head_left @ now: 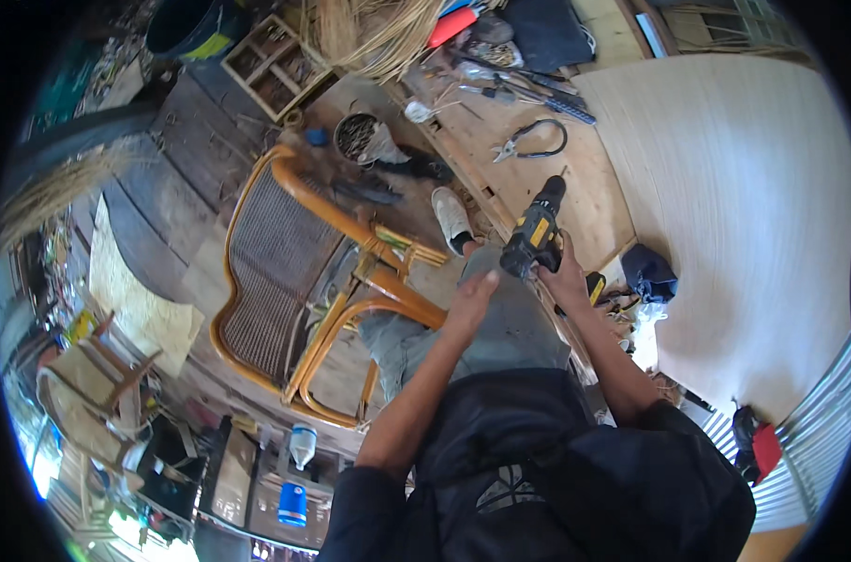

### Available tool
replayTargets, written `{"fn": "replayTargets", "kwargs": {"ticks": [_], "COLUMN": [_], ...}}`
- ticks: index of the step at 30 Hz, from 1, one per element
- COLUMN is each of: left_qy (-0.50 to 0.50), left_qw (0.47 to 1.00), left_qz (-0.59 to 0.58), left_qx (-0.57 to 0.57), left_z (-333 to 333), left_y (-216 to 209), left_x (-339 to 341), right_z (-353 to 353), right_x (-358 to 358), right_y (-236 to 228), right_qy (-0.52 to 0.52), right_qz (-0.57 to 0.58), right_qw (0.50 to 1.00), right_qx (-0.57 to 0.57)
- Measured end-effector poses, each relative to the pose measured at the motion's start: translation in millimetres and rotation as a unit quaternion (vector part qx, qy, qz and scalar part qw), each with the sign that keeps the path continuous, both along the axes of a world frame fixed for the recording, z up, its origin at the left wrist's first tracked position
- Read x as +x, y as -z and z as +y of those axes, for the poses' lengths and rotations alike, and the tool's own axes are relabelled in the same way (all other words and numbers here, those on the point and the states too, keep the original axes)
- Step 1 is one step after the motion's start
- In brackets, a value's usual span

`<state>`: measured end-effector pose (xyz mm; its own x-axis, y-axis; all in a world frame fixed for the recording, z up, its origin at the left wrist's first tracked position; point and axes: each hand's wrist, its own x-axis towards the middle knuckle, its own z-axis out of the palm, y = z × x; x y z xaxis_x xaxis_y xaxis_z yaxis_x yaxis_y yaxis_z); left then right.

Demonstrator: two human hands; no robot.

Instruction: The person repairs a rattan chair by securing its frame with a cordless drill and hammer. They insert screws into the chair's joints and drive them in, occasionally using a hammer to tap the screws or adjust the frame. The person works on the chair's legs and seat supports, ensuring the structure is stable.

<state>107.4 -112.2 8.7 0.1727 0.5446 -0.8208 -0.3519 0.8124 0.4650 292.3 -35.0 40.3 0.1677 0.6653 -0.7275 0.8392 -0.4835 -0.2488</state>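
My right hand (566, 278) grips the handle of a black and yellow cordless drill (536, 229), whose dark chuck points up and away from me. Just left of the drill, my left hand (472, 300) is closed with its fingers drawn together over my knee. Whatever it may hold is too small or hidden to make out. Close by my left forearm lies a rattan chair (280, 253) with an orange-brown frame and a dark woven panel, tipped on the floor against my legs. Its curved arm (397, 288) passes under my left wrist.
Pliers with looped handles (528, 142) and several hand tools (528, 89) lie on the wooden workboard (594, 192) ahead. A bucket of small pieces (357, 138) and a divided wooden box (275, 66) stand beyond the chair. At right is a large pale panel (734, 215).
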Motion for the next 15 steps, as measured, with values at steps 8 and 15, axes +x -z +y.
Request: {"fn": "replayTargets", "kwargs": {"ticks": [8,15], "left_qy": [0.138,0.273], "left_qw": [0.951,0.82], "left_qz": [0.263,0.439], "left_qx": [0.087,0.246], "left_z": [34.9,153.1], "left_y": [27.6,150.1], "left_x": [-57.5,-53.2], "right_z": [18.7,38.0], "right_x": [93.1,131.0], "right_y": [175.0,268.7], "right_qy": [0.252,0.256], "right_qz": [-0.041,-0.126], "right_qw": [0.962,0.944], "right_qx": [0.096,0.167]}}
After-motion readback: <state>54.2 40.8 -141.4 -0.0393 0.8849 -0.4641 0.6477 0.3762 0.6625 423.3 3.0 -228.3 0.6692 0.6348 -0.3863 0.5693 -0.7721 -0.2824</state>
